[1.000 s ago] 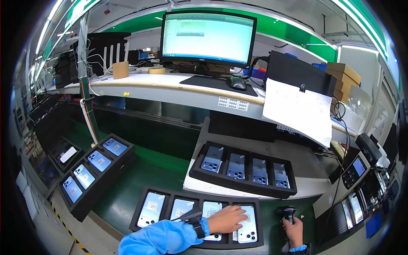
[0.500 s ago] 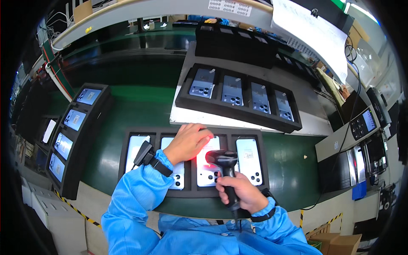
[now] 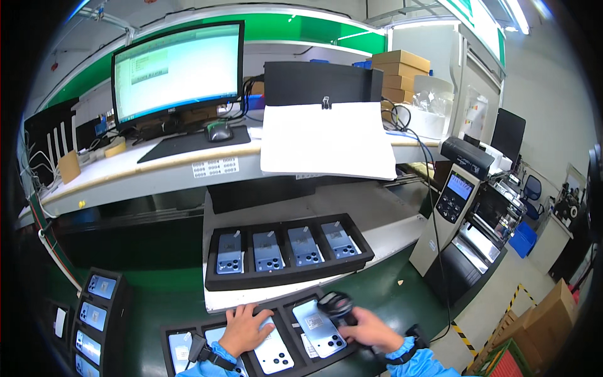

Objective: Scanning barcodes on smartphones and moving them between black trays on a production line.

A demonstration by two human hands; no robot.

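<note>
A dark foam tray point(image 3: 286, 322) at the bottom of the view holds several pale-blue smartphones, camera side up. My left hand point(image 3: 246, 332) rests over the middle phones with its fingers spread, partly covering them. A whitish-looking phone point(image 3: 274, 353) lies just right of that hand. In my right hand point(image 3: 372, 331) is a black handheld barcode scanner point(image 3: 335, 304); its head hangs over the upper edge of the rightmost phone point(image 3: 317, 325), which bears a small printed label. This phone sits slanted in its slot, with a white slip showing beside it. My right fingers around the scanner's handle are partly hidden.
Beyond lies another foam tray point(image 3: 282, 278) of phones; a third tray point(image 3: 119, 314) stands at left. A label printer point(image 3: 449, 207) is at right, with a cable hanging near my right arm. The shelf above carries a monitor point(image 3: 179, 72), mouse point(image 3: 219, 132) and papers point(image 3: 326, 141).
The view has tilted upward, bringing the monitor and shelf into sight. The scanner has gone from the third phone to the rightmost one, and its red glow on the third phone is gone.
</note>
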